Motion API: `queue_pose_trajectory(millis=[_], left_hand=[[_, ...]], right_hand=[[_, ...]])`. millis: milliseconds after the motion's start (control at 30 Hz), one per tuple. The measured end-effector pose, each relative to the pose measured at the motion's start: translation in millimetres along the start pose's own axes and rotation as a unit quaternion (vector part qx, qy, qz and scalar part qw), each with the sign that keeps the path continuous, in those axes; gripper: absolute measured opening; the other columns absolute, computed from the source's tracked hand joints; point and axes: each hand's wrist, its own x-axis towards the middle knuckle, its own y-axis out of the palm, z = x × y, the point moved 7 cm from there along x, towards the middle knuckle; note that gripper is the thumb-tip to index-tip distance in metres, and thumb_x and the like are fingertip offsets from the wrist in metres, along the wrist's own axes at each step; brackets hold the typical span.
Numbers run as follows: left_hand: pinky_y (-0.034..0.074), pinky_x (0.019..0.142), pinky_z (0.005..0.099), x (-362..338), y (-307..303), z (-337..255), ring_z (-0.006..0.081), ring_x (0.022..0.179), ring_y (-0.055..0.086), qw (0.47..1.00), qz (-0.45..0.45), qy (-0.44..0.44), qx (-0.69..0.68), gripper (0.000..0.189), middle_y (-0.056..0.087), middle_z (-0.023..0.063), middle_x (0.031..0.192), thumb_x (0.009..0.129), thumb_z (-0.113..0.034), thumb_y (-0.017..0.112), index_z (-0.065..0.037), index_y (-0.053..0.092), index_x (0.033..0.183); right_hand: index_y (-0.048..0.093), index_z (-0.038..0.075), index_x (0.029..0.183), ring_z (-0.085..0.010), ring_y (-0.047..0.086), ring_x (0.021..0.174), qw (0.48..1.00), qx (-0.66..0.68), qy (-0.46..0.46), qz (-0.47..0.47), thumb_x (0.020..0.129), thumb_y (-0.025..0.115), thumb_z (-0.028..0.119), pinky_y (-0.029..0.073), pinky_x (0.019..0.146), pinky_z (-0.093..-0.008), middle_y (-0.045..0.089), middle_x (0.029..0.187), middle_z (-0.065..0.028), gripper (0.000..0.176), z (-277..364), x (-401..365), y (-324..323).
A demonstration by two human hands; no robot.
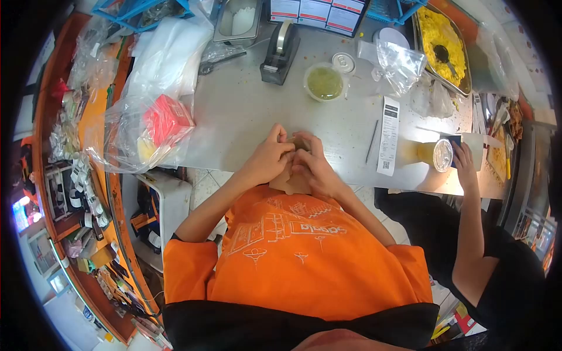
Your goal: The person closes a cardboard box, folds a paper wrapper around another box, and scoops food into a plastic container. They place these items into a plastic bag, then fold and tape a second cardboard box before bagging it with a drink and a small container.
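In the head view, a brown paper piece (291,183), which looks like a small paper bag, hangs at the table's front edge against my orange shirt. My left hand (269,157) pinches its upper part with curled fingers. Close beside it, my right hand (317,168) has its fingers bent around the same paper. The fingertips of both hands nearly meet, and they hide much of the paper's top. Beyond my hands stands a clear tub of green liquid (324,82). A long printed receipt (388,137) lies to the right, beside a pen (372,141).
A tape dispenser (280,55), a metal container (238,20) and a screen (319,13) stand at the back. Clear plastic bags, one around a red box (168,120), lie left. At right, a co-worker's hand (464,164) is beside a lidded cup (442,154); a yellow-food tray (442,47) sits behind.
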Motion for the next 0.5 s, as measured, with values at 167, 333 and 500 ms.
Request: queue_pose_trajectory(millis=[167,333,500], left_hand=[[0.046,0.079,0.0413,-26.3,11.4,-13.0,0.0314,0.087,0.054,0.991,-0.031,0.13,-0.002,0.009,0.038,0.0134,0.107,0.09,-0.008,0.057,0.001,0.06,0.093],[0.047,0.08,0.0414,-34.2,-12.8,4.4,0.0331,0.089,0.055,0.991,-0.117,0.066,-0.014,0.011,0.04,0.0143,0.107,0.091,-0.012,0.059,-0.002,0.061,0.094],[0.047,0.075,0.0411,-14.0,-48.3,18.5,0.0312,0.086,0.056,0.995,-0.072,0.063,0.004,0.016,0.042,0.0127,0.105,0.089,-0.018,0.063,-0.005,0.063,0.098]], right_hand=[[0.051,0.0,0.107,-0.0376,0.043,0.115,0.938,0.183,0.158,-0.249,0.08,0.065,0.002,0.04,0.097,-0.0427,0.043,0.13,-0.0203,0.031,-35.9,-2.6,-5.1],[0.048,0.004,0.108,-0.0346,0.043,0.116,0.983,-0.147,0.01,-0.109,0.086,0.062,0.005,0.038,0.098,-0.0411,0.047,0.126,-0.0174,0.026,12.7,26.1,-11.3],[0.055,0.007,0.098,-0.0349,0.039,0.126,0.995,0.056,0.085,0.014,0.083,0.071,0.012,0.033,0.105,-0.0418,0.041,0.135,-0.0171,0.022,16.5,31.5,-8.8]])
